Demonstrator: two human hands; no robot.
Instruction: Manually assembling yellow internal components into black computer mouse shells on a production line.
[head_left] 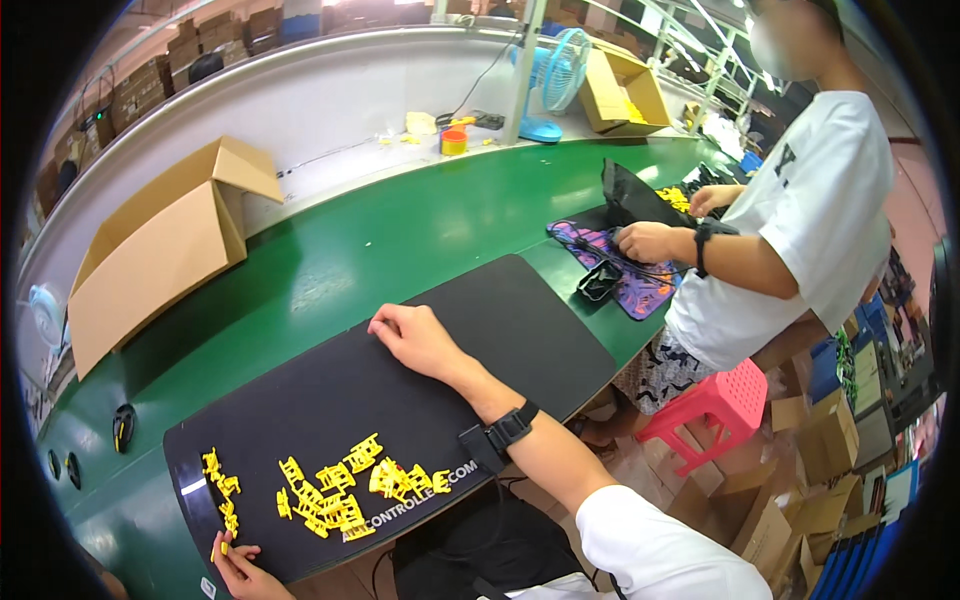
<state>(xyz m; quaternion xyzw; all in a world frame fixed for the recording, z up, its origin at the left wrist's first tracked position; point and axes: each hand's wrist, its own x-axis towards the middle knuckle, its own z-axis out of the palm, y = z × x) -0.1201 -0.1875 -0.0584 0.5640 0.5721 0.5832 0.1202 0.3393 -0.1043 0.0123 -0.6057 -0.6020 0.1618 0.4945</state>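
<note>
My left hand point(243, 572) is at the near left corner of a black desk mat point(480, 330). Its fingers pinch a small yellow plastic part point(220, 545). Just beyond it, a short row of similar yellow parts point(228, 485) lies along the mat's left end. A looser cluster of yellow frame-like pieces point(322, 505) is spread to the right, beside another small heap point(400, 481). Over the mat's far edge is my right hand point(415, 340), its fingers curled together; anything inside them is hidden. A black band with a box sits on my right wrist.
An open cardboard box point(165, 245) stands on the green table point(330, 255) at far left. Small black-and-yellow items point(123, 428) lie left of the mat. At right, another person handles a black cable over a patterned mat point(640, 290). A pink stool point(715, 410) stands nearby.
</note>
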